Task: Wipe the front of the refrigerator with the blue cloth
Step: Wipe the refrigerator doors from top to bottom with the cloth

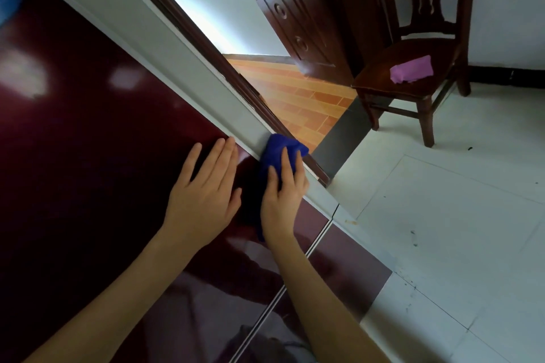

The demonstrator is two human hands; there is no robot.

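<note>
We face a glossy dark-red refrigerator front [88, 127], with a wooden chair [424, 115] carrying a purple cloth [411, 69] off to the side. Our right hand [284, 194] presses the blue cloth [275, 153] against the door's edge, fingers fairly straight. Our left hand [203, 186] lies flat and spread beside it. We judge wiping underway, but no marks show which areas are done.

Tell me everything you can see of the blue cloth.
The blue cloth is a deep royal blue, soft-looking fabric, bunched rather than spread flat. The right hand presses it against the glossy dark-red refrigerator front, at the door's pale grey edge. Its top pokes out past the hand, and a strip shows beside the wrist; the rest is hidden beneath.
</note>
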